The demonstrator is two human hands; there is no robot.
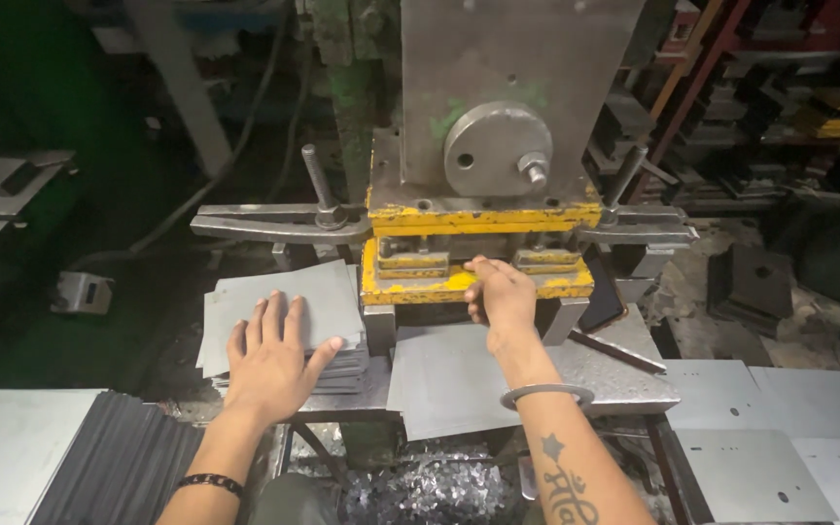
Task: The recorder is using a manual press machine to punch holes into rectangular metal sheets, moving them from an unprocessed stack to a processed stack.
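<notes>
My left hand (269, 365) lies flat, fingers spread, on top of a stack of grey metal sheets (245, 301) to the left of the press. My right hand (503, 292) reaches forward to the yellow die block (410, 282) of the press, fingers curled at its front edge above a grey metal sheet (444, 379) that lies on the press bed. Whether the right hand grips that sheet is hidden by the hand itself. A metal bangle sits on my right wrist and a dark band on my left.
The grey and yellow press head (498, 117) rises behind the die, with clamp bars (274, 224) out to each side. Punched sheets (770, 428) lie at the right, another pile of sheets (70, 457) at the lower left. Metal scrap (439, 486) lies below the bed.
</notes>
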